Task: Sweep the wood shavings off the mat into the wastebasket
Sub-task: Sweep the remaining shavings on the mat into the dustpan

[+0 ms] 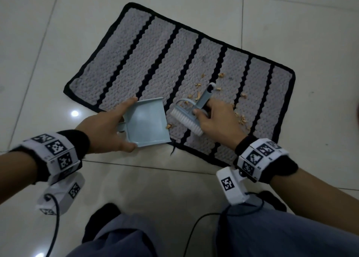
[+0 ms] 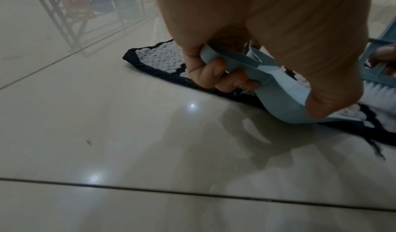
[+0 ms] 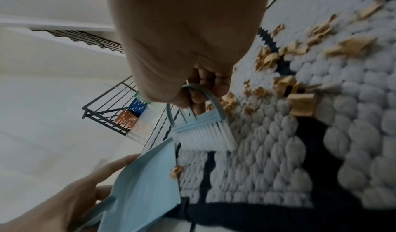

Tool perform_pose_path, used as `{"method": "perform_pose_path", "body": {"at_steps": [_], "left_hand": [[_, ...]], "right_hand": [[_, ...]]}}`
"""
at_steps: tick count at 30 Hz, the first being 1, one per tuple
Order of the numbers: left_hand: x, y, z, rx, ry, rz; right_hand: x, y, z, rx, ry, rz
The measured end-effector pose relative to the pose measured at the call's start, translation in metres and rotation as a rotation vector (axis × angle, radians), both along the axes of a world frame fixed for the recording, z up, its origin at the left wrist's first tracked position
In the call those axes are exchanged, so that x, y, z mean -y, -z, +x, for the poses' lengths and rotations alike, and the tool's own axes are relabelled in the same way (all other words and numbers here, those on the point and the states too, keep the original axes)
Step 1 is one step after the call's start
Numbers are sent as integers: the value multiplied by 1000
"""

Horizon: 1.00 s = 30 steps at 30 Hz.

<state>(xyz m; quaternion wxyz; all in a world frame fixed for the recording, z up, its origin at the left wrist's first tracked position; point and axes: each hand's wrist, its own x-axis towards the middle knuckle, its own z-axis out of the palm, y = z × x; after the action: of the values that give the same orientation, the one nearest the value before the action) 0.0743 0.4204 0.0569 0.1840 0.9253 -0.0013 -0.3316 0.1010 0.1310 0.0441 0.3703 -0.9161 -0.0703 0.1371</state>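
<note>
Gripping the pale blue plastic dustpan (image 1: 147,120) by its handle in my left hand (image 1: 104,128), its lip on the grey black-striped woven mat (image 1: 165,62), my right hand (image 1: 215,118) clasping the white-bristled blue hand brush (image 1: 189,118) just beside the dustpan, tan wood shavings (image 1: 240,118) strewn on the mat beyond the brush, one at the dustpan's lip.

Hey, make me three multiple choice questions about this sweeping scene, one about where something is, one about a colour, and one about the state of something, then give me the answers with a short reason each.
1. Where do most of the wood shavings lie?
A. in the dustpan
B. on the mat
C. on the bare tiles

2. What colour are the brush bristles?
A. white
B. black
C. orange

3. What state is the dustpan in?
A. heaped with shavings
B. lying untouched on the floor
C. held by the left hand, its tray bare

Answers:
1 B, the shavings are scattered on the mat around the right hand.
2 A, the right wrist view shows white bristles.
3 C, the fingers curl round its handle and the head view shows no shavings in it.
</note>
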Motion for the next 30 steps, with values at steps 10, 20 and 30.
{"method": "perform_pose_path", "body": {"at_steps": [10,20,30], "left_hand": [[0,1,2,-21,-10,-14],[0,1,7,-16,30,0],[7,0,15,6,45,-22]], "right_hand": [[1,-2,-19,66,-223,1],[24,-7,2,210,13,-27],[7,5,-4,165,-83,-5]]}}
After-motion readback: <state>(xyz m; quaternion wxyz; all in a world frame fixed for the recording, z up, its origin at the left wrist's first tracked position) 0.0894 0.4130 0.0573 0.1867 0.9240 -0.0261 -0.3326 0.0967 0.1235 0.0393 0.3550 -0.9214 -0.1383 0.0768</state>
